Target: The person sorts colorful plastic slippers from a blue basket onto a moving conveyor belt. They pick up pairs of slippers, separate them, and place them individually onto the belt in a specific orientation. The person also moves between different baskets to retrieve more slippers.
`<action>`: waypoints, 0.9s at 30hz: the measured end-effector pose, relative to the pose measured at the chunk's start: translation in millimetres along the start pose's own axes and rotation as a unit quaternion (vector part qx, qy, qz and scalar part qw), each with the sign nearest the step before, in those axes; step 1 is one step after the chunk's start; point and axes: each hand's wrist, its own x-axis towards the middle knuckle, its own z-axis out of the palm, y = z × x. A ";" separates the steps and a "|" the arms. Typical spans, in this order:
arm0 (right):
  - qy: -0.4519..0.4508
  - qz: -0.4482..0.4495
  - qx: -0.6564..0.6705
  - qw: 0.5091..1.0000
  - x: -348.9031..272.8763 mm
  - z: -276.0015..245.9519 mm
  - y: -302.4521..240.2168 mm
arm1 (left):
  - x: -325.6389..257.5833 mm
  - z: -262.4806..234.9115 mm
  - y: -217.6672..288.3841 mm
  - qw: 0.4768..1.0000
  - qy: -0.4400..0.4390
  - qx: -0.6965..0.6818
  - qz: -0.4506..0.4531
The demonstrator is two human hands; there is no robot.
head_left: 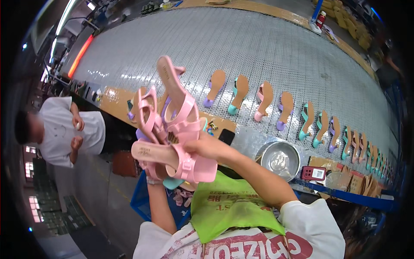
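Both hands hold a bunch of pink heeled sandals [174,129] up before the mesh conveyor belt [258,47]. The right hand [207,146] is clamped on their straps; the left hand [153,172], mostly hidden beneath, grips them from below. Pastel sandals [263,101] line the belt.

Single head view, worn camera looking steeply down over the person's own chest, forearms coming in from the lower edge and meeting close to the lens. The right hand [207,146] and left hand [152,175] are sitting near frame centre, clutching pink sandals [181,129] just above the fingers, so near they are covering the middle of the picture. Beyond the fingertips the view is facing a mesh conveyor [258,47] running up and right, bending hard toward the fisheye rim; no second view is sharing anything.
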 end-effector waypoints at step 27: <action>0.231 0.048 0.159 0.959 435.8 -153.8 -27.8 | 518.5 -189.1 -199.6 0.931 -0.100 -0.184 -0.298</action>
